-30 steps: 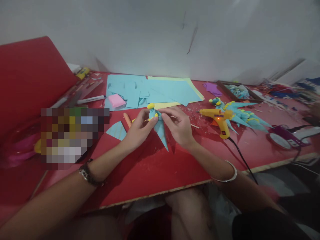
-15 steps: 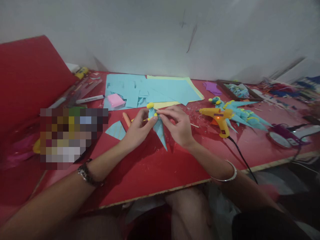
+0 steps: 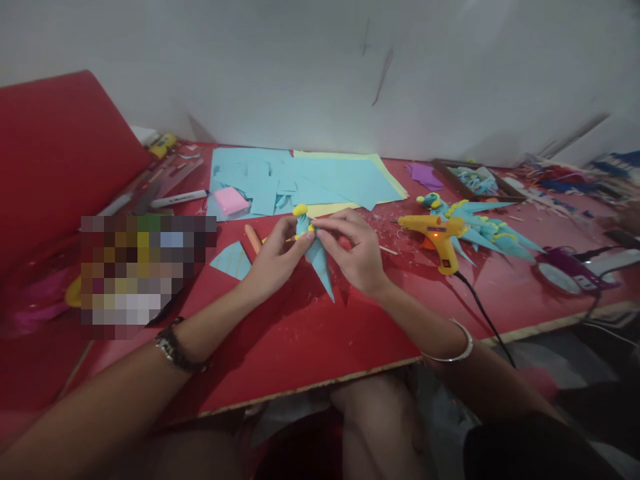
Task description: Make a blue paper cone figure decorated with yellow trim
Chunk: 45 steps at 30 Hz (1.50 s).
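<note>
Between my hands is a blue paper cone figure (image 3: 319, 260) with yellow trim and a rounded yellow top, its point aimed down toward me. My left hand (image 3: 275, 257) is closed on its left side, thumb at the yellow trim. My right hand (image 3: 356, 253) pinches at the trim from the right; a thin stick seems to lie under its fingers, though its grip on that is partly hidden. A yellow glue gun (image 3: 434, 233) with a lit orange light lies to the right. Beyond it rest several similar blue cone figures (image 3: 493, 233).
Blue paper sheets (image 3: 345, 180) and a pink block (image 3: 231, 200) lie at the back. A blue paper piece (image 3: 231, 261) and an orange stick (image 3: 253, 239) are left of my hands. A marker (image 3: 180, 199), a dark tray (image 3: 507, 190) and a purple tool (image 3: 575, 270) surround them. The glue gun's cord (image 3: 483, 313) crosses the front edge.
Almost nothing differs. Both hands keep their hold on the cone figure, with only slight finger movement at the yellow trim.
</note>
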Each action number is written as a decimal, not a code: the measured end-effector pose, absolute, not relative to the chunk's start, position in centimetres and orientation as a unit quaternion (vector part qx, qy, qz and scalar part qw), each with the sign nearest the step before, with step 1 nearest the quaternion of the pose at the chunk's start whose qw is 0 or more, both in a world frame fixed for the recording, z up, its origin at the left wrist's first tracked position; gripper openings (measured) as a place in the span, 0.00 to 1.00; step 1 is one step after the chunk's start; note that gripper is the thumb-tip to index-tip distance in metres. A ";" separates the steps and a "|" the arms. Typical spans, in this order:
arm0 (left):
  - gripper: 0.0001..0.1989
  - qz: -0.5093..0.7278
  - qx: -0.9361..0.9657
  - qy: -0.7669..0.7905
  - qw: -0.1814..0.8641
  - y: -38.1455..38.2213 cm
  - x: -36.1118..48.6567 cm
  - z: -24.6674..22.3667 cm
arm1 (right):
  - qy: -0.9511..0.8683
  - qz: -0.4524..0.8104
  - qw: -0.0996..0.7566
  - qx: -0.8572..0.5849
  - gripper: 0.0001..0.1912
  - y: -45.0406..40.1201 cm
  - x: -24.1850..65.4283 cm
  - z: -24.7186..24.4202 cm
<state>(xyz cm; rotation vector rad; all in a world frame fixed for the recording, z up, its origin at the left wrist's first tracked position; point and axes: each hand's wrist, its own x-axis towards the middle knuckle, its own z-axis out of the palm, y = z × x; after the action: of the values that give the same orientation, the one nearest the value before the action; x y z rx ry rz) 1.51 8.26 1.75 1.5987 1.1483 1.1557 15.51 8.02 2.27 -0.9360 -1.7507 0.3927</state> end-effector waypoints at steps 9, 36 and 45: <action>0.10 0.448 0.653 0.461 0.400 8.2 1.5 1.8 | -0.730 0.166 0.531 -0.397 0.07 8.0 15.5 2.3; 0.11 0.462 0.635 0.460 0.414 8.4 1.5 1.8 | -0.685 0.270 0.515 -0.438 0.14 9.0 15.7 1.6; 0.13 0.449 0.645 0.478 0.392 8.4 1.4 1.8 | -0.722 0.302 0.470 -0.409 0.19 9.1 15.9 1.4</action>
<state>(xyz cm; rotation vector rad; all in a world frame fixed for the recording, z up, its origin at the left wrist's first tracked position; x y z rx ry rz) 1.40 8.43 1.79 1.6380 1.2141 1.1413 15.87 9.09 1.39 -1.0017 -1.7683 0.7400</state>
